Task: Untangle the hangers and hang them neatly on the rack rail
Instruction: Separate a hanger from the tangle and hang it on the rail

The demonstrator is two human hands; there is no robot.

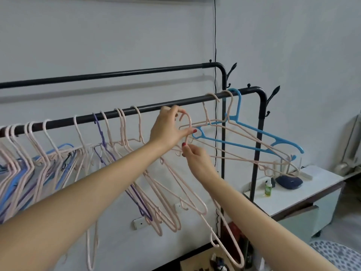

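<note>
A black rack rail [148, 109] runs from lower left to upper right. Several pale pink hangers [125, 130] hang along it, mixed with a purple hanger [101, 137] and, at the right end, a blue hanger [244, 139]. Just below the rail, my left hand [168, 130] pinches the hook of a pink hanger [185, 124], which is off the rail. My right hand [197, 159] grips the neck of the same hanger from below. Its body hangs down tangled with other pink hangers [175, 192]. A dense tangled bunch [29, 159] crowds the left end.
A second black rail [117, 73] runs behind and higher. A white cabinet [304, 194] at the right carries a green bottle [268, 187] and a dark blue pouch [289, 181]. A black cable [215, 45] hangs down the wall. Wall sockets [139, 222] sit low.
</note>
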